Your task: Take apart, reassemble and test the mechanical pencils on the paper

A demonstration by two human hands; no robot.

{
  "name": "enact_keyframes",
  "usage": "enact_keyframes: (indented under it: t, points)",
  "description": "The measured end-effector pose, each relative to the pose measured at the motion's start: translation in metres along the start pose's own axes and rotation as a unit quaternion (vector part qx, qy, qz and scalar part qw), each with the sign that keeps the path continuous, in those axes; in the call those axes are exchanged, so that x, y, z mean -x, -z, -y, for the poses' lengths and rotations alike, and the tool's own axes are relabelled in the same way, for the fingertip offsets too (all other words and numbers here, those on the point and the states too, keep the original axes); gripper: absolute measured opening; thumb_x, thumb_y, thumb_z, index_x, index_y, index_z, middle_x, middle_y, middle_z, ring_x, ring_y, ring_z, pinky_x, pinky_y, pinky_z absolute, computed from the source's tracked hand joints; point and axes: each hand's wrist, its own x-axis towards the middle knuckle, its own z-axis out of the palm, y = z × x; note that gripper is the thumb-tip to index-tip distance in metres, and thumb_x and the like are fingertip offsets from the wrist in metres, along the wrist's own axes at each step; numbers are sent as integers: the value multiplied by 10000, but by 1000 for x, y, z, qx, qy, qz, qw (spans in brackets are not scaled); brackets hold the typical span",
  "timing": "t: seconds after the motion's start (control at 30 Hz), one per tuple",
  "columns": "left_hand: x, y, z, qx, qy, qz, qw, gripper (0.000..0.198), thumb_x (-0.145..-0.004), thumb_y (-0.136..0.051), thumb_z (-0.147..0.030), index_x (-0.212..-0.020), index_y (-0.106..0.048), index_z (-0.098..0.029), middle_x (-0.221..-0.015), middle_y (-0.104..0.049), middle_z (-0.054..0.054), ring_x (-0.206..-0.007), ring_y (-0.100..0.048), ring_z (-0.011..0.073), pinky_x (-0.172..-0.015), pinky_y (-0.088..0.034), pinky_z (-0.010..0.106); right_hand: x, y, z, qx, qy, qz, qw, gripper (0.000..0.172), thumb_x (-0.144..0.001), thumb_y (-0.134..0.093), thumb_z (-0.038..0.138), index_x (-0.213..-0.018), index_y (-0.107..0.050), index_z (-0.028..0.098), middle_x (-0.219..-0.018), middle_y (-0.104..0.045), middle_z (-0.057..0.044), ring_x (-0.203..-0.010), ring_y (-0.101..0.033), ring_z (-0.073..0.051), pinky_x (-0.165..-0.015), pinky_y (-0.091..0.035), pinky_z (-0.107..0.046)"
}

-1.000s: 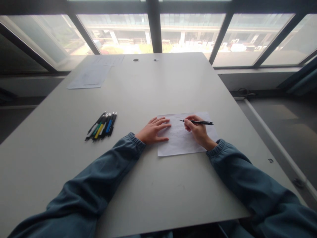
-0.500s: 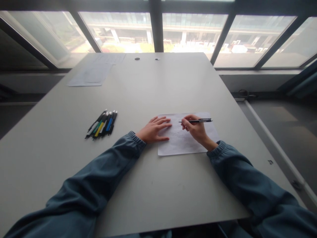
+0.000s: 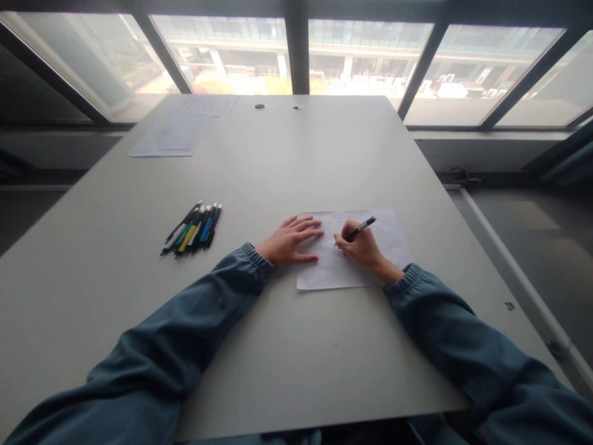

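A white sheet of paper (image 3: 333,275) lies in front of me on the table, with faint marks on it that I cannot read. Flat on its left edge rests my left hand (image 3: 293,241), fingers spread, holding nothing. My right hand (image 3: 364,248) is closed around a black pen (image 3: 364,227) above the right part of the sheet. The pen leans to the upper right, and its tip points down at the paper near the middle. Left of my left hand lies a bunch of pens (image 3: 193,228) with black, green, yellow, white and blue barrels.
More paper sheets (image 3: 167,133) lie at the table's far left corner. Two small round holes, one a cable hole (image 3: 259,107), sit near the far edge. Windows (image 3: 365,59) stand behind the white table (image 3: 296,352). A small dark mark (image 3: 509,306) is near the right edge.
My right hand has shifted slightly down and left, and the pen has swung from nearly level to a steeper slant. My left hand stays flat on the paper.
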Motion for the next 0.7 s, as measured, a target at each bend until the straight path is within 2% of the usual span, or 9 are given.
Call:
enact_keyframes:
  t: [0.47, 0.7]
  points:
    - [0, 0, 0, 12, 0, -6, 1000, 693, -829, -661, -644, -1434, -535, -331, -1576, -436, 59, -1497, -324, 318, -1249, -150, 547, -2, 0, 2, 21, 10, 8, 1000, 236, -798, -682, 317, -673, -502, 229, -551, -560, 25, -523, -513, -138, -505, -379, -257]
    - [0, -1, 1, 11, -1, -7, 1000, 695, -828, -659, -645, -1439, -532, -338, -1576, -434, 60, -1496, -324, 318, -1251, -147, 543, -4, 0, 3, 47, 40, 2, 998, 228, -773, -649, 256, -635, -470, 224, -575, -524, 35, -540, -449, -118, -534, -356, -263]
